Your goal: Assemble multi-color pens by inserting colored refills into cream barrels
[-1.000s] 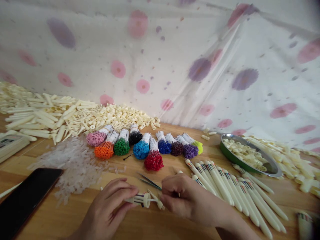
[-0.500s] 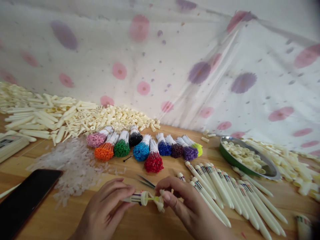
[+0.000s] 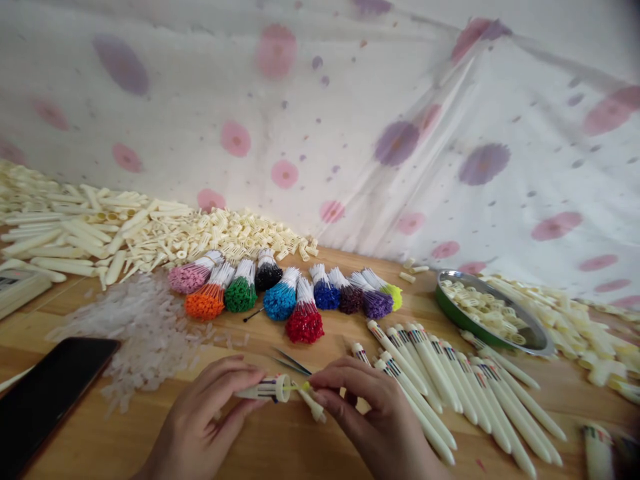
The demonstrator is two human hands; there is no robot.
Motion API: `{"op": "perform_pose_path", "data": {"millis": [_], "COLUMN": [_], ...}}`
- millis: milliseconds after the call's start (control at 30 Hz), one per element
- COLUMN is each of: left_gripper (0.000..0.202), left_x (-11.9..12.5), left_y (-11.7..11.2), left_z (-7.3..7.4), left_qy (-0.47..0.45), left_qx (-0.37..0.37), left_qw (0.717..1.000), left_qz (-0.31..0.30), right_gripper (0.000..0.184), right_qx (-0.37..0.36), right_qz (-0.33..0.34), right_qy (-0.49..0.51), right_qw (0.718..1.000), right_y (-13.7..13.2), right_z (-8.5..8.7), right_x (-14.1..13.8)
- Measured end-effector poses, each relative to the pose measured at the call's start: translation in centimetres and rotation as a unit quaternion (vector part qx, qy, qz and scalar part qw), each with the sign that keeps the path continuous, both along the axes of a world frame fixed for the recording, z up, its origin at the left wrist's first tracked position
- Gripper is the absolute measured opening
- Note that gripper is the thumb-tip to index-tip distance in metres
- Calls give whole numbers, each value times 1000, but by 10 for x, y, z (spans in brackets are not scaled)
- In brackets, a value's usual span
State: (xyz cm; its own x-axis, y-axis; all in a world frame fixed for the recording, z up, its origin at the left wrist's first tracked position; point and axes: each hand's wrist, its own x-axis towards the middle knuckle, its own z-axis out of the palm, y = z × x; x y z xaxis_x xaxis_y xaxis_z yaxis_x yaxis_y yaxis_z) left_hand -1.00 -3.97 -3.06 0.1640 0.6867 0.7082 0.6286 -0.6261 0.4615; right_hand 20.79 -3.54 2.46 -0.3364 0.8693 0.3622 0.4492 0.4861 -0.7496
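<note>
Left hand (image 3: 200, 413) and right hand (image 3: 373, 408) work just inside the near edge of the tabletop (image 3: 273, 450). The left is curled around a slotted cream pen section (image 3: 267, 389), held nearly level with its open ring end facing right; the right pinches a thin yellow-tipped refill (image 3: 304, 386) between thumb and forefinger at that opening. Coloured pieces already show in the section's slots, so this unit looks partly filled; how many slots remain cannot be told. Toward the right edge, a fan of pens (image 3: 461, 385) with coloured pieces in their slots appears assembled. Plenty looks unused: bundles of colour-tipped refills (image 3: 280, 301) across the centre, a heap of clear tubes (image 3: 145, 340) to their left, a pile of cream parts (image 3: 240, 233) by the far left corner, and slotted pieces (image 3: 475, 305) in a green dish (image 3: 463, 320) behind the pens. A pointed metal tool (image 3: 291, 363), perhaps tweezers, lies just beyond the hands.
</note>
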Motion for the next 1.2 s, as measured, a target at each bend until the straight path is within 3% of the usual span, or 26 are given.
{"op": "perform_pose_path", "data": {"millis": [133, 300, 533, 833, 1067, 1200], "left_gripper": [11, 13, 21, 20, 24, 24], "left_x": [1, 1, -1, -2, 2, 4], "left_y": [0, -1, -1, -2, -3, -4], "left_z": [2, 3, 13, 9, 11, 14], "left_qy": [-6, 10, 97, 68, 83, 80], "left_qx": [9, 18, 68, 47, 48, 51], "left_qw": [1000, 1000, 993, 997, 995, 996], "left_qz": [2, 11, 14, 12, -1, 3], "right_gripper": [13, 17, 17, 15, 18, 20], "right_qx": [-4, 50, 62, 147, 85, -30], "right_qz": [-4, 0, -28, -10, 2, -17], "right_qy": [-6, -13, 21, -6, 9, 22], "right_qw": [1000, 999, 997, 989, 996, 999], "right_y": [-2, -4, -6, -4, -4, -6], "right_z": [-2, -7, -19, -13, -19, -16], "right_x": [-5, -11, -26, -20, -24, -27]}}
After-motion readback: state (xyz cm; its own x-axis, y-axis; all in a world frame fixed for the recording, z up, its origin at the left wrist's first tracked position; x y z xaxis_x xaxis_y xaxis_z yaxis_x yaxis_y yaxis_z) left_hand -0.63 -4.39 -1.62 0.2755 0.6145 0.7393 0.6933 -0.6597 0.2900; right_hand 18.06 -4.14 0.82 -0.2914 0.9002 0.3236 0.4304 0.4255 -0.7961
